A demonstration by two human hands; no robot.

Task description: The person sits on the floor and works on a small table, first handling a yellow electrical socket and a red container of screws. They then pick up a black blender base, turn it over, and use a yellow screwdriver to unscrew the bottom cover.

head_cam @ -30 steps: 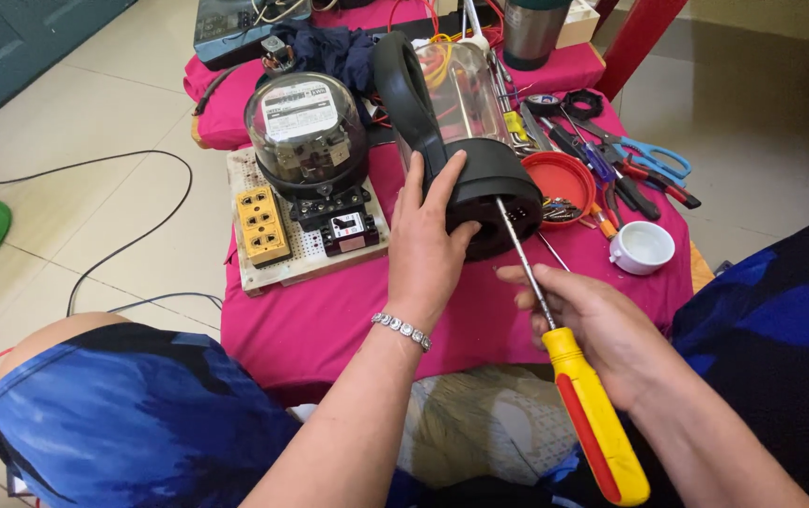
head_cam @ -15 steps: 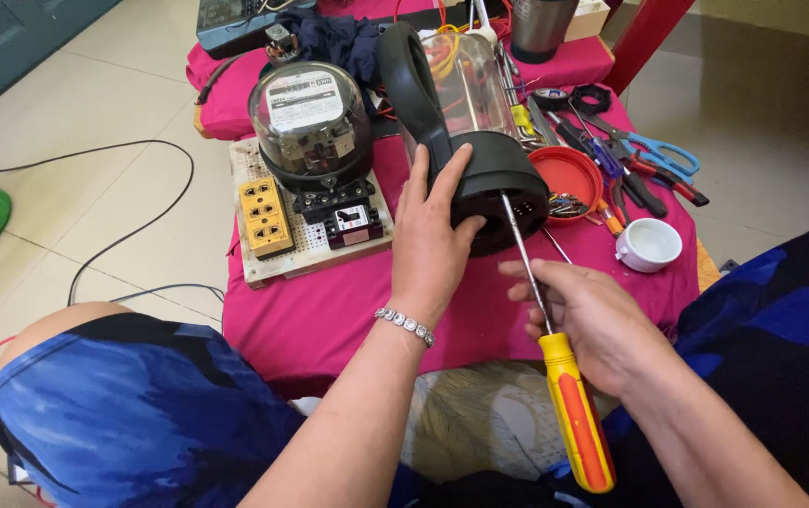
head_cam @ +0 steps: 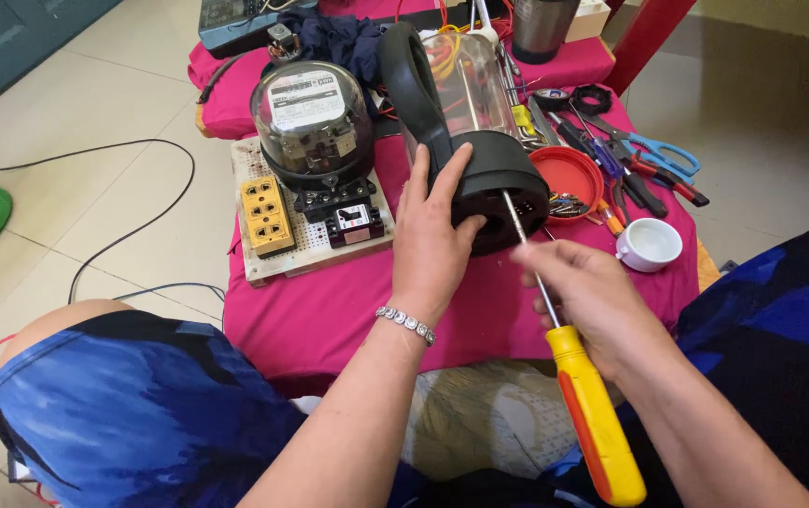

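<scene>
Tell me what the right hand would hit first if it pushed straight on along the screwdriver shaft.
The right hand would most likely meet the black base of the blender jug; the screwdriver tip already looks seated in its underside, though depth is unclear.

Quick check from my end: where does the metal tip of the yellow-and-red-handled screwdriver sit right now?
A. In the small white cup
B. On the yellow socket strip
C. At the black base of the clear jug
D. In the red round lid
C: the yellow-and-red-handled screwdriver, gripped along its shaft by the right hand, points its tip into the black base of the clear jug, which the left hand steadies.
</scene>
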